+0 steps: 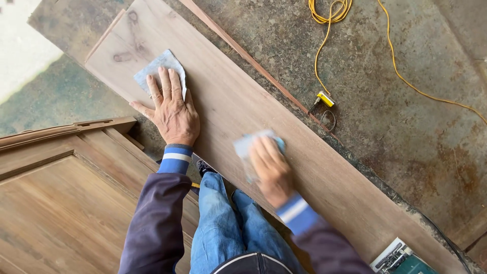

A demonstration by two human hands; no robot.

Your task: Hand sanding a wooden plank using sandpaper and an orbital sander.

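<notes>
The left hand (172, 114) lies flat, fingers spread, pinning one grey sheet (161, 68) to the plank (243, 116), a hold that seems meant to steady the board. The right hand (271, 170), blurred, presses a second sheet (248, 144) flat nearer the body, fingers down rather than curled. That makes two sheets, one plank, one panelled door (61, 203) left of the left hand, and one yellow cord (355, 40) on the floor beyond.
</notes>
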